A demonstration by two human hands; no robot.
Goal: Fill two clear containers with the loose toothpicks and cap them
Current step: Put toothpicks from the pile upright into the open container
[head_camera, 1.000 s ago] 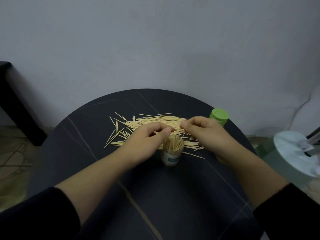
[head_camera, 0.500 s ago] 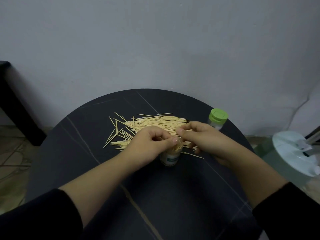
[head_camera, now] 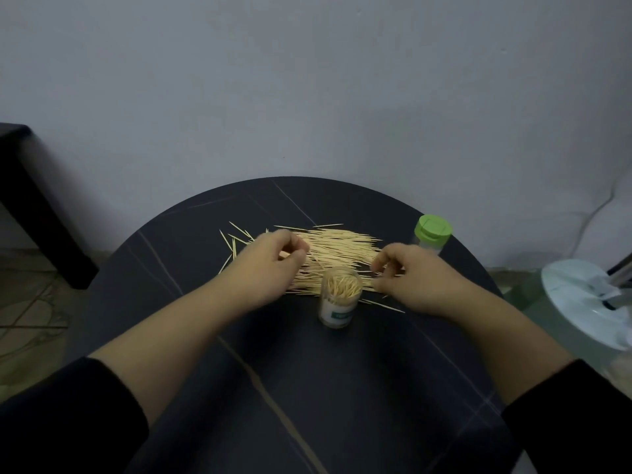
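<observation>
- Head view, the only one on hand. I report from it alone.
- Table (head_camera: 307, 388): round, dark, filling the lower centre of the frame.
- Pile (head_camera: 342, 246): loose toothpicks lying flat on the table, centre of frame, mostly aligned left to right, with a few strays at its left edge. A large number remain.
- Open jar (head_camera: 338, 299): upright just below the pile, between the two hands, touched by neither. No cap on it. Toothpicks stand in it up to about the rim, so I judge it nearly full.
- Capped jar (head_camera: 431, 236): upright to the right of the pile, above the right hand, with a green lid on. Its body is mostly hidden, so I cannot confirm its contents.
- Left hand (head_camera: 270, 265): resting on the left part of the pile with fingers curled under and thumb close to them. I cannot tell whether it has toothpicks pinched.
- Right hand (head_camera: 410, 278): at the pile's right end, with forefinger and thumb apart and toothpicks showing between them. Nothing is held yet.
- I see no loose cap for the open jar.
- Progress, as I judge it: one jar capped, and the second close to full but uncapped. Left to do: top up the second jar, then cap it.
</observation>
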